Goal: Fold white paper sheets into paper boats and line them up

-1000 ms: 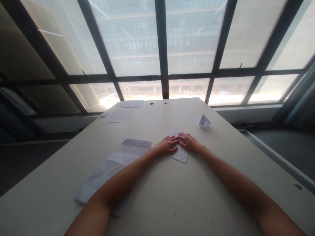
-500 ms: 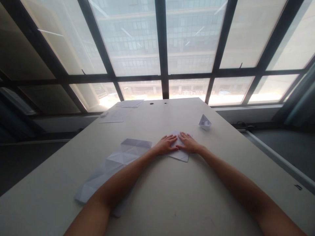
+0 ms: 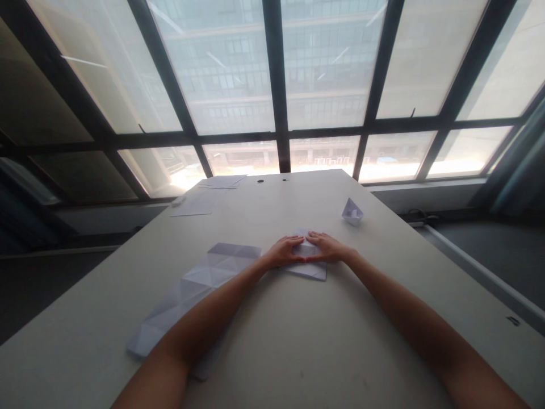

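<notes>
A small white folded paper [image 3: 307, 271] lies on the table in front of me, its near edge sticking out below my hands. My left hand [image 3: 285, 250] is on its left side and my right hand [image 3: 327, 248] on its right. Both thumbs meet at the near side of the upper layer, while the fingers curve over the far part, so the paper between them looks slightly raised. The hands cover much of the sheet. Beside my left forearm rests a larger creased white paper [image 3: 204, 274], partly hidden by that arm.
On the white table [image 3: 366, 318], a small folded paper boat [image 3: 352, 212] stands to the right, beyond my right hand. Flat paper sheets [image 3: 191, 204] lie at the far left. Large windows [image 3: 238, 74] rise behind the table's far edge.
My hands were lying flat with spread fingers on the folded paper. Now the fingers are bent and the thumbs have come together, gripping its upper layer. The view has shifted slightly.
</notes>
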The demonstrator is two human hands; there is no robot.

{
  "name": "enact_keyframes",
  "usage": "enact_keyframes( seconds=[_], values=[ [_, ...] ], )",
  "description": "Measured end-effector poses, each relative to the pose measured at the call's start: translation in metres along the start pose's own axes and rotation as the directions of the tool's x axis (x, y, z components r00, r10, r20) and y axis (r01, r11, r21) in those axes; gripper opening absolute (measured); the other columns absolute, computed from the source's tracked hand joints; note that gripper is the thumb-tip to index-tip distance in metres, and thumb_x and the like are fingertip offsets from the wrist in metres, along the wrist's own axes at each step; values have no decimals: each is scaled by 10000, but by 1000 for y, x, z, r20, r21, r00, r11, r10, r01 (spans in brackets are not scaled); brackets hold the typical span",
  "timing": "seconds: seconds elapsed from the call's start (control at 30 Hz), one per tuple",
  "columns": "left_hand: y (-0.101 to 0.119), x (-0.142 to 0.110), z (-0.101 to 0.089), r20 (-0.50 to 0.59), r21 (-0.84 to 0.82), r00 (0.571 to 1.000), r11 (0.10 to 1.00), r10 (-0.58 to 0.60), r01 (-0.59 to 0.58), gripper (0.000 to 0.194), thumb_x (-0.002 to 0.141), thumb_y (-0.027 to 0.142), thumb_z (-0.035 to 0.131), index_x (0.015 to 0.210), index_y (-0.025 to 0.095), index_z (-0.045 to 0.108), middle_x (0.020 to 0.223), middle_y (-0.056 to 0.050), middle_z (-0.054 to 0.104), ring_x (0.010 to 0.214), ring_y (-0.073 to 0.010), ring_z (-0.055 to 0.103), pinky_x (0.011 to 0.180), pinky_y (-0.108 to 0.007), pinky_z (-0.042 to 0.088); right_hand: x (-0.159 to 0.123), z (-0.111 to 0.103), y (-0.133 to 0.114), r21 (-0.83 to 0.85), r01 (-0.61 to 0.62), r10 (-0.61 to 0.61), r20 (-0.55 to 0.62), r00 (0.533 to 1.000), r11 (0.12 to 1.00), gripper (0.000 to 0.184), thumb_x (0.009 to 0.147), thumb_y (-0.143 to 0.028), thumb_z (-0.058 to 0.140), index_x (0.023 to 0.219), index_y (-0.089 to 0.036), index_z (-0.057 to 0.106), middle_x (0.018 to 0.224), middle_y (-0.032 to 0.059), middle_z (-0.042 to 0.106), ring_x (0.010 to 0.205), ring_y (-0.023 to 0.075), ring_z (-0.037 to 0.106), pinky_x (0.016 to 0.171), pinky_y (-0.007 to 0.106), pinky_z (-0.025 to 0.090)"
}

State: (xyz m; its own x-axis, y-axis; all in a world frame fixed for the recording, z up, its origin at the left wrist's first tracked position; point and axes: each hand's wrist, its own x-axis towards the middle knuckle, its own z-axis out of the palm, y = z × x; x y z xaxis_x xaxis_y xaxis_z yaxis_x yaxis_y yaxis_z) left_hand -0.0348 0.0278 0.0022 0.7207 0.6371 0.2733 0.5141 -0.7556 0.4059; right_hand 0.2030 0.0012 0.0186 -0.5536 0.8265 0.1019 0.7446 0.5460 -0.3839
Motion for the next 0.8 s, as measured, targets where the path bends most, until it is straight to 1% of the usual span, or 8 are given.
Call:
enact_keyframes(
  seconds=[0.1, 0.2, 0.27, 0.43, 0.5, 0.6, 0.67, 0.8],
  values=[
    [1, -1, -1, -86, -20, 994, 998, -61, 60, 607, 767, 472, 791, 1288, 187, 663, 1264, -99, 688, 1167, -284, 636, 1038, -401, 463, -1, 0, -4, 10, 20, -19, -76, 997, 1000, 655, 802, -571, 718, 1355, -235, 620, 1469, 109, 523, 1375, 308, 463, 1154, 425, 322],
    [1, -2, -1, -153, -30, 976, 988, -152, 149, 406, 801, 378, 763, 1162, 194, 732, 1116, -83, 743, 1013, -258, 691, 944, -367, 516, -2, 5, -5, 38, 6, 0, -168, 986, 999, 349, 847, -423, 701, 1177, -312, 731, 1349, 25, 641, 1284, 266, 565, 1091, 368, 409],
    [1, -1, -1, -183, -44, 968, 985, -174, 168, 302, 814, 318, 735, 1096, 213, 755, 1066, -66, 753, 978, -238, 694, 930, -342, 520, -1, 9, -5, 64, 3, 10, -213, 977, 998, 259, 849, -347, 689, 1097, -319, 760, 1288, 5, 681, 1245, 249, 598, 1060, 346, 438],
    [1, 1, -1, -243, -119, 951, 979, -191, 166, 197, 838, 267, 665, 995, 219, 774, 987, -46, 764, 904, -217, 698, 884, -323, 527, 1, 16, -1, 172, 6, 41, -273, 961, 985, 192, 844, -286, 639, 973, -286, 781, 1155, 0, 743, 1097, 247, 671, 977, 354, 483],
    [1, 1, -1, -284, -172, 932, 968, -225, 181, 170, 842, 276, 659, 937, 201, 778, 928, -50, 769, 860, -221, 699, 848, -332, 529, 2, 17, 1, 219, 6, 63, -305, 950, 976, 196, 861, -323, 606, 907, -250, 783, 990, 14, 775, 936, 245, 700, 878, 347, 513],
    [1, 2, -2, -332, -242, 904, 951, -268, 193, 184, 851, 304, 655, 857, 163, 773, 830, -56, 760, 790, -222, 688, 787, -332, 528, 5, 19, 7, 306, 23, 100, -381, 919, 952, 275, 869, -385, 577, 822, -194, 769, 741, 23, 739, 723, 216, 666, 718, 310, 508],
    [2, 3, -2, -353, -261, 891, 944, -287, 201, 212, 867, 323, 639, 837, 152, 760, 795, -51, 746, 755, -209, 671, 757, -319, 522, 7, 20, 10, 377, 51, 130, -438, 889, 925, 301, 860, -416, 577, 816, -177, 756, 720, 27, 724, 698, 205, 646, 670, 293, 496],
    [5, 4, -4, -420, -299, 847, 931, -326, 210, 214, 890, 363, 617, 890, 171, 712, 791, -25, 719, 738, -176, 643, 723, -282, 516, 11, 21, 12, 497, 95, 221, -538, 814, 862, 320, 817, -467, 605, 818, -171, 726, 782, 52, 734, 731, 214, 650, 683, 310, 516]
  ],
)
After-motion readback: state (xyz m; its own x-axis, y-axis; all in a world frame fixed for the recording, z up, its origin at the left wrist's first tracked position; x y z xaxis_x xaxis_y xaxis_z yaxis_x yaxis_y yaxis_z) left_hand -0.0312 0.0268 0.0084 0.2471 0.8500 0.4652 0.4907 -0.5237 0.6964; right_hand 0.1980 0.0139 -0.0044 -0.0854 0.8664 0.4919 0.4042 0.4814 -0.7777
